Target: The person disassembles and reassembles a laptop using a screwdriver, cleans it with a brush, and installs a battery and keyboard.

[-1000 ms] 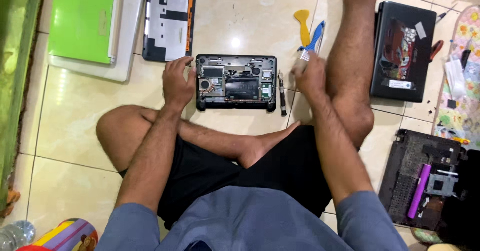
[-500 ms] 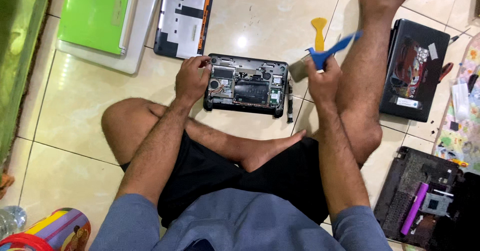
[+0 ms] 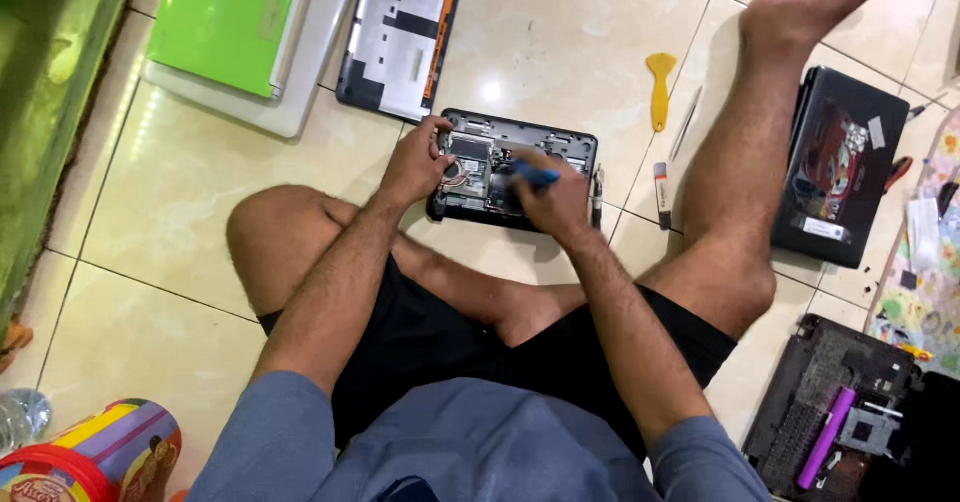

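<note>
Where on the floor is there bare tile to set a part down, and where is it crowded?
Bare tile lies beyond the opened laptop base, between the grey cover panel and the yellow pry tool, and left of the bent knee. The right edge is crowded around the black laptop.

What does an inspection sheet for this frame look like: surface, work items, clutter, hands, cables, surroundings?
Surface: glossy cream tiled floor; the person sits on it.
Work items: opened small laptop base, internals exposed, between the knees; blue tool over it.
Clutter: yellow pry tool, thin metal stick, small pen-like item, detached bottom cover, green-lidded laptop, closed black laptop, dismantled dark chassis with a purple bar.
Hands: left hand steadies the base's left edge; right hand has its grip shut on the blue tool.
Cables: thin wires inside the base, details unclear.
Surroundings: green mat at left, colourful tin, patterned cloth at right.
</note>
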